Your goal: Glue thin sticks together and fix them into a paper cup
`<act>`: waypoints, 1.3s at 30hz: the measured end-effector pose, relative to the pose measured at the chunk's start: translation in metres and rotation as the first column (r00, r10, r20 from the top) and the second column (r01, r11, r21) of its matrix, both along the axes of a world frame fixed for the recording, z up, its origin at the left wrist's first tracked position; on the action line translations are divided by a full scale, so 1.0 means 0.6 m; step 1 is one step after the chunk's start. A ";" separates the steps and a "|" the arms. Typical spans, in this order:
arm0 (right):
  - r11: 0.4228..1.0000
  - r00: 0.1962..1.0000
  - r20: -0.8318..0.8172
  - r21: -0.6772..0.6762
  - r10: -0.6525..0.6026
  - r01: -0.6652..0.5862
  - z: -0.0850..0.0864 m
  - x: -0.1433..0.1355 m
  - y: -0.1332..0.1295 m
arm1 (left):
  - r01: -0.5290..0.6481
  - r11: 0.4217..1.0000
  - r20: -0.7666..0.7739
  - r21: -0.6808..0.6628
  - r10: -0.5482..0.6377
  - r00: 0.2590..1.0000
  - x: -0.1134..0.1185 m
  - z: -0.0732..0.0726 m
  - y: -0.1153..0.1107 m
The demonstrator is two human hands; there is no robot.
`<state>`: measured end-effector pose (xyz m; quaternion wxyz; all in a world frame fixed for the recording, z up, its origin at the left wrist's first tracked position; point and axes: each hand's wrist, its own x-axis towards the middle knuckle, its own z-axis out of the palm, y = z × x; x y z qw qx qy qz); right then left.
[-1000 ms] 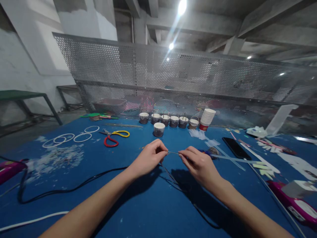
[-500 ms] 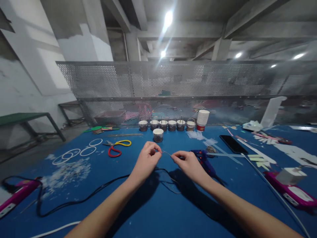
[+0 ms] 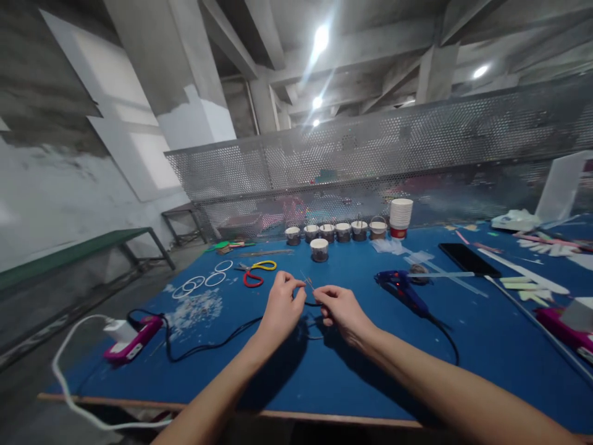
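My left hand [image 3: 285, 303] is closed, thumb and forefinger pinching a thin grey wire [image 3: 307, 281]. From the other side my right hand [image 3: 341, 308] pinches the same strand, fingertips almost meeting the left ones. Fine ends of it stick up between the hands. Both hands are held over the blue tabletop, above a black cable [image 3: 217, 345]. Beyond them stands a small paper cup [image 3: 319, 250] with a dark lower half. Red-and-yellow-handled scissors [image 3: 254, 273] lie left of it. To the right is a blue hot glue gun [image 3: 402, 289].
Several small cups [image 3: 343, 232], some with wire handles, line the back beside a cup stack [image 3: 401, 216]. White rings [image 3: 215, 279] and scraps lie left, near a pink power strip [image 3: 134, 340]. A black phone [image 3: 469, 258] and glue sticks [image 3: 519, 283] lie right.
My view has turned and tilted, so the table's front edge shows. My hands have drawn closer together, and the wire's ends now point up between the fingertips.
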<state>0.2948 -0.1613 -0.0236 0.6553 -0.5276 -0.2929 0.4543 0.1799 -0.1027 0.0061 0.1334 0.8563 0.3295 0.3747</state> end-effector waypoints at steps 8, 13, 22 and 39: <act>0.999 0.989 -0.144 0.030 -0.015 0.019 -0.001 -0.038 0.007 | 0.127 0.917 0.270 -0.377 -0.023 0.963 -0.032 0.028 0.004; 0.998 0.989 -0.141 0.045 -0.034 0.041 -0.003 -0.050 0.021 | 0.217 0.755 0.398 -0.619 0.064 0.915 -0.035 0.034 0.012; 0.991 0.996 -0.066 0.118 -0.054 0.062 -0.005 -0.058 0.042 | 0.322 0.349 0.406 -0.880 0.203 0.891 -0.033 0.038 0.019; 0.978 0.997 -0.074 0.204 -0.031 0.045 -0.006 -0.083 0.037 | 0.214 0.673 0.450 -0.708 0.197 0.871 -0.045 0.005 0.012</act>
